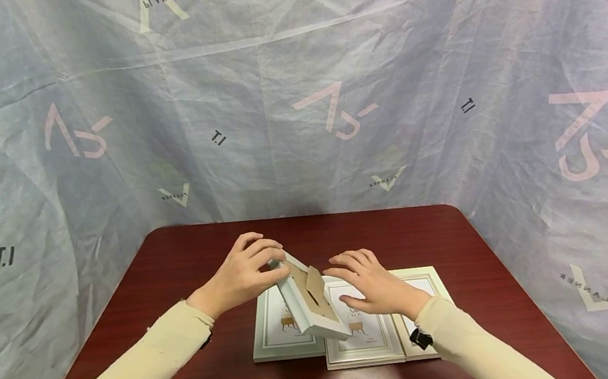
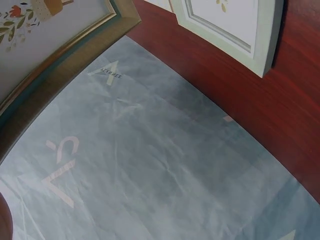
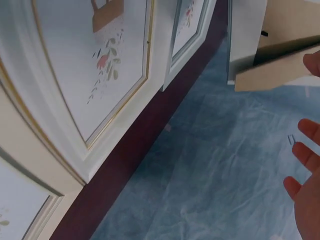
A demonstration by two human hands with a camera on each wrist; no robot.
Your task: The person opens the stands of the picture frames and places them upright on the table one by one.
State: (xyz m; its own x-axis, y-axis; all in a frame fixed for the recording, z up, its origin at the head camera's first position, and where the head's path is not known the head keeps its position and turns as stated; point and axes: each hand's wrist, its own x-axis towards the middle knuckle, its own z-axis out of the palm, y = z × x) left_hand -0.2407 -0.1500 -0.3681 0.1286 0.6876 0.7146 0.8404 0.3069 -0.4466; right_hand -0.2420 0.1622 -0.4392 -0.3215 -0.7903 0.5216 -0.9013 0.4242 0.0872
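Observation:
My left hand (image 1: 241,276) grips a picture frame (image 1: 290,296) by its upper left edge and holds it tilted above the table. Its brown cardboard back (image 1: 301,284) faces up and to the right, with the stand flap (image 1: 315,281) partly raised. In the left wrist view, the held frame's printed front shows a gold and dark green border (image 2: 75,62). My right hand (image 1: 372,284) hovers just right of the flap, fingers spread and loosely bent. Whether a fingertip touches the flap (image 3: 275,72) I cannot tell.
Below the hands lie a pale green frame (image 1: 259,342), a silver-white frame (image 1: 366,356) and a cream frame (image 1: 438,280), side by side, fronts up. They rest on a dark red table (image 1: 188,251). A grey printed cloth (image 1: 274,174) hangs behind and around it.

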